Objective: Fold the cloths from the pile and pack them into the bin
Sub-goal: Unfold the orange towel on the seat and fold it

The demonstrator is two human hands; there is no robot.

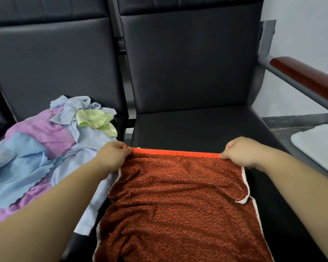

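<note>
Lying nearest, the red cloth (178, 205) spreads rumpled over the front of the black seat (197, 125), with white edging down both sides. At its far edge the left hand (114, 156) pinches the left corner and the right hand (239, 154) pinches the right corner, the orange hem straight between them. On the next seat to the left, the pile (45, 140) of blue, purple and green cloths touches the red cloth. Far right, a pale rounded object (318, 148) is cut off by the frame, below a wooden armrest (307, 78).
</note>
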